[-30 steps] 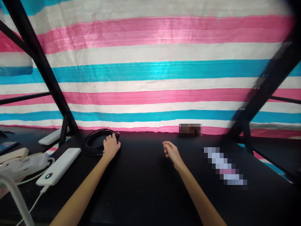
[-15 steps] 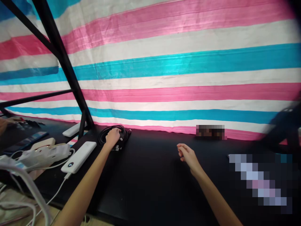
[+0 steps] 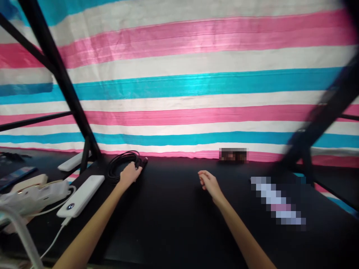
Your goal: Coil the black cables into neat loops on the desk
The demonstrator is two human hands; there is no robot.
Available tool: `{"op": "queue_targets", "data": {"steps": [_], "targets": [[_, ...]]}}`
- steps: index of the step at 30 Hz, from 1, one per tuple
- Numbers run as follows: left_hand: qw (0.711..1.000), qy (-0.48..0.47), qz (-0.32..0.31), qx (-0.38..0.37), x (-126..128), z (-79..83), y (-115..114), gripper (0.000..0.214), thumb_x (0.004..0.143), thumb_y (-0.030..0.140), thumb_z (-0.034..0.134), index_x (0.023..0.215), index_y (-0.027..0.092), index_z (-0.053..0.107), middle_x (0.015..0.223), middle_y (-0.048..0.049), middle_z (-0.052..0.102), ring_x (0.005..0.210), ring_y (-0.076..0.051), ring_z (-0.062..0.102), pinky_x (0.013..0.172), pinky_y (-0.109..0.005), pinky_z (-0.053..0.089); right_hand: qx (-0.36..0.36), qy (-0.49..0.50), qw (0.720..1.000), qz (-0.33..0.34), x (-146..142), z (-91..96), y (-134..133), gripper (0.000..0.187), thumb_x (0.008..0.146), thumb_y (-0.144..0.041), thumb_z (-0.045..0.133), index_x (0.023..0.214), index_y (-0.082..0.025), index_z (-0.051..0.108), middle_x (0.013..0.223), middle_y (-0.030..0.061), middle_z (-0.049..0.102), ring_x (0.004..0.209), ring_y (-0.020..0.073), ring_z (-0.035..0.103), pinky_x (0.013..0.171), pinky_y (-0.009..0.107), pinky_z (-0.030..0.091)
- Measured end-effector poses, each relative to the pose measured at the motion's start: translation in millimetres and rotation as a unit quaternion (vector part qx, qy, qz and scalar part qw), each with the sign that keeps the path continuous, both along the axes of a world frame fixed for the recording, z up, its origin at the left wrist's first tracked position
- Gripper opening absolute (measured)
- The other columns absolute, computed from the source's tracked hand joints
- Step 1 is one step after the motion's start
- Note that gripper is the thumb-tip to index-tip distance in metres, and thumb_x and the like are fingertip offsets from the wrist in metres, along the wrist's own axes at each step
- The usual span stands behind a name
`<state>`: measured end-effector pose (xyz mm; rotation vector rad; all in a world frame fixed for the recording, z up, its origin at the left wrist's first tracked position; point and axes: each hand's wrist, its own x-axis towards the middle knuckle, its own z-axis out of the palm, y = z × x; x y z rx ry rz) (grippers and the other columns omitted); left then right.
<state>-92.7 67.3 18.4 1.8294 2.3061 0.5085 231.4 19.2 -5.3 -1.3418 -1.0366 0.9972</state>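
Head view: left hand (image 3: 130, 173) on the black cable coil (image 3: 112, 169) near the table's (image 3: 168, 213) back edge, can't tell its grip; right hand (image 3: 209, 183) loosely closed, looks empty.

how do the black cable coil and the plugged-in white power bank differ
The black cable coil is round and looped; the white power bank is an oblong slab. The left hand is on the coil; neither hand touches the power bank. Both lie on the black table.

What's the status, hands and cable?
Left hand over coiled black cable, grip unclear. Right hand apart, loosely curled. White power bank nearer, left of cable.
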Motion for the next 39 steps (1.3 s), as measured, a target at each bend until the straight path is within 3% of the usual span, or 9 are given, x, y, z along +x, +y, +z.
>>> {"op": "queue_targets", "data": {"steps": [5, 14, 16, 19, 23, 26, 30, 33, 39], "targets": [[0.998, -0.036, 0.045, 0.040, -12.1, 19.7, 2.9, 0.045, 0.083, 0.046, 0.035, 0.105, 0.012, 0.055, 0.105, -0.0225, 0.064, 0.100, -0.039, 0.059, 0.079, -0.049, 0.044, -0.001, -0.011, 1.000, 0.000, 1.0, -0.8, 1.1, 0.017, 0.061, -0.029, 0.051, 0.073, -0.018, 0.056, 0.058, -0.0048, 0.046, 0.044, 0.0070, 0.040, 0.034, 0.017, 0.027], [0.962, -0.082, 0.156, 0.207, -32.4, 58.5, -19.8, 0.055, 0.089, 0.048, 0.016, 0.122, 0.016, 0.048, 0.114, -0.0171, 0.061, 0.107, -0.034, 0.056, 0.083, -0.045, 0.043, 0.015, -0.039, 0.999, 0.016, 1.2, -2.2, -0.2, 0.017, 0.064, -0.028, 0.048, 0.075, -0.018, 0.056, 0.059, -0.0042, 0.046, 0.045, 0.0074, 0.039, 0.035, 0.018, 0.027], [0.964, -0.081, 0.125, 0.218, -33.2, 57.9, -25.3, 0.057, 0.089, 0.050, 0.016, 0.120, 0.017, 0.050, 0.107, -0.0142, 0.064, 0.102, -0.030, 0.058, 0.083, -0.041, 0.044, 0.020, -0.047, 0.999, 0.018, 0.4, -2.6, 0.1, 0.017, 0.063, -0.029, 0.048, 0.074, -0.018, 0.056, 0.058, -0.0039, 0.046, 0.044, 0.0080, 0.040, 0.035, 0.019, 0.028], [0.981, -0.083, 0.024, 0.175, -31.2, 47.6, -26.3, 0.043, 0.083, 0.051, 0.039, 0.099, 0.020, 0.065, 0.084, -0.0051, 0.071, 0.082, -0.023, 0.065, 0.073, -0.030, 0.048, 0.029, -0.058, 0.998, 0.020, -1.3, -2.8, 0.5, 0.018, 0.062, -0.030, 0.049, 0.073, -0.017, 0.057, 0.057, -0.0034, 0.047, 0.044, 0.0089, 0.041, 0.037, 0.020, 0.029], [0.990, -0.066, -0.039, 0.116, -24.7, 24.0, -15.7, 0.027, 0.082, 0.035, 0.048, 0.091, 0.023, 0.070, 0.082, -0.0008, 0.072, 0.082, -0.019, 0.066, 0.069, -0.024, 0.048, 0.049, -0.068, 0.996, 0.022, -3.1, -2.3, 0.5, 0.019, 0.062, -0.032, 0.050, 0.072, -0.018, 0.058, 0.057, -0.0027, 0.049, 0.046, 0.0102, 0.044, 0.039, 0.021, 0.031], [0.994, -0.041, -0.014, 0.103, -23.5, 12.6, -8.0, 0.026, 0.087, 0.028, 0.044, 0.091, 0.022, 0.069, 0.090, -0.0005, 0.071, 0.088, -0.016, 0.064, 0.076, -0.025, 0.048, 0.065, -0.074, 0.995, 0.019, -2.0, -0.6, 0.2, 0.020, 0.063, -0.033, 0.050, 0.072, -0.018, 0.059, 0.056, -0.0025, 0.049, 0.046, 0.0107, 0.045, 0.041, 0.022, 0.032], [0.988, 0.011, 0.108, 0.113, -32.2, 9.5, -6.4, 0.031, 0.087, 0.033, 0.051, 0.112, 0.016, 0.057, 0.114, -0.0083, 0.058, 0.100, -0.021, 0.057, 0.084, -0.041, 0.048, 0.082, -0.087, 0.993, 0.008, 1.0, 2.1, 0.7, 0.021, 0.064, -0.034, 0.049, 0.073, -0.018, 0.060, 0.058, -0.0009, 0.053, 0.048, 0.0118, 0.047, 0.044, 0.023, 0.034], [0.979, 0.027, 0.183, 0.084, -45.8, 8.3, -8.5, 0.036, 0.086, 0.032, 0.053, 0.118, 0.015, 0.051, 0.117, -0.0106, 0.054, 0.099, -0.022, 0.057, 0.081, -0.043, 0.049, 0.090, -0.102, 0.991, 0.006, 1.1, 2.6, 1.4, 0.021, 0.064, -0.033, 0.049, 0.073, -0.018, 0.060, 0.060, 0.0006, 0.057, 0.049, 0.0126, 0.048, 0.046, 0.024, 0.035], [0.983, -0.019, 0.181, -0.010, -76.1, 13.8, -6.4, 0.035, 0.085, 0.031, 0.055, 0.117, 0.015, 0.052, 0.116, -0.0096, 0.055, 0.098, -0.021, 0.057, 0.080, -0.041, 0.049, 0.103, -0.122, 0.987, 0.013, -1.4, 1.6, 1.4, 0.022, 0.065, -0.034, 0.048, 0.073, -0.018, 0.061, 0.061, 0.0015, 0.058, 0.049, 0.0132, 0.049, 0.047, 0.025, 0.036]]}}
